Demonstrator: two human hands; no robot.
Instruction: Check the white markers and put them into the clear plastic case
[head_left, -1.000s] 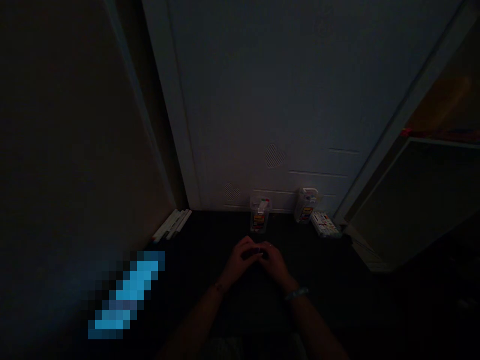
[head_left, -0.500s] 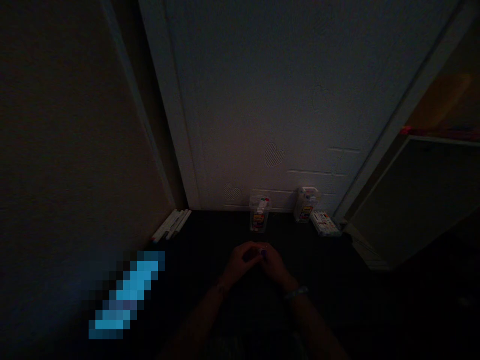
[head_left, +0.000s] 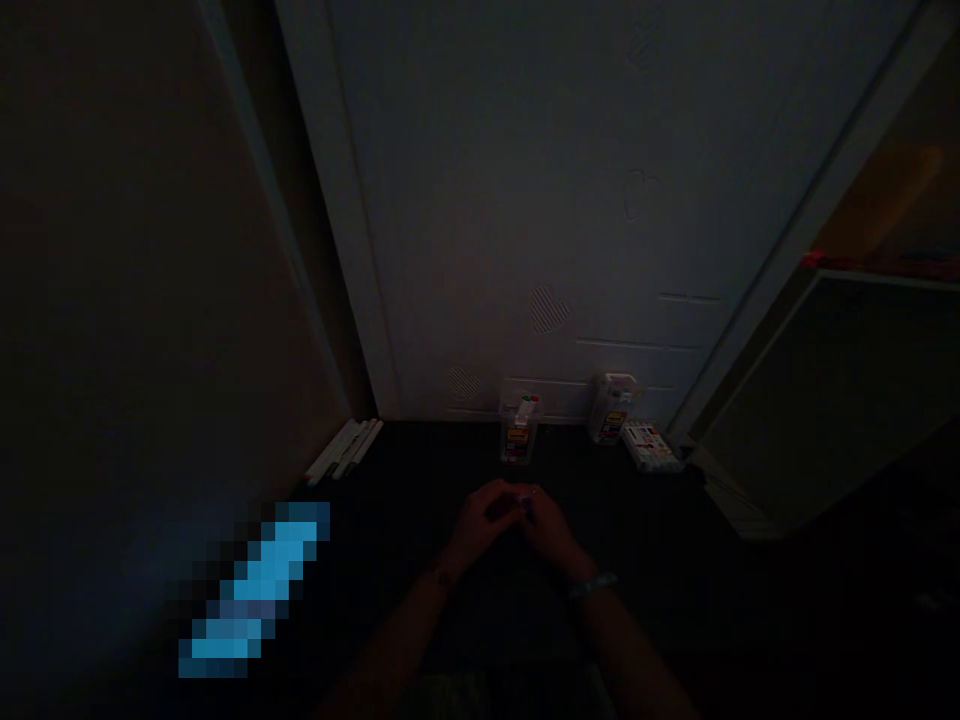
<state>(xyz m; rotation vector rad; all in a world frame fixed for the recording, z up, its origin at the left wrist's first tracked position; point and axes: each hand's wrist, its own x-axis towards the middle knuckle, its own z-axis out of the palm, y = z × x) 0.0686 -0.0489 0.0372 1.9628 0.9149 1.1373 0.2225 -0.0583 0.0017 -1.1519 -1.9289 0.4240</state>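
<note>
Over the dark tabletop, my left hand (head_left: 481, 522) and my right hand (head_left: 550, 528) meet at the fingertips. Between them is a small marker (head_left: 527, 507), of which mostly a purple end shows; the fingers hide the rest. Both hands are closed around it. Just beyond the hands stands a clear plastic marker case (head_left: 517, 440), with a few white markers (head_left: 528, 405) tipped in green and red leaning inside.
Several white markers (head_left: 343, 452) lie at the table's left edge. A second clear case (head_left: 613, 410) stands at the back right, beside a flat marker pack (head_left: 651, 447). A pale wall (head_left: 480, 250) rises behind the table (head_left: 420, 455). A bright pixelated blue patch sits at left.
The hands stay in nearly the same place. The purple end between the fingers has turned slightly and shows a little less than before.
</note>
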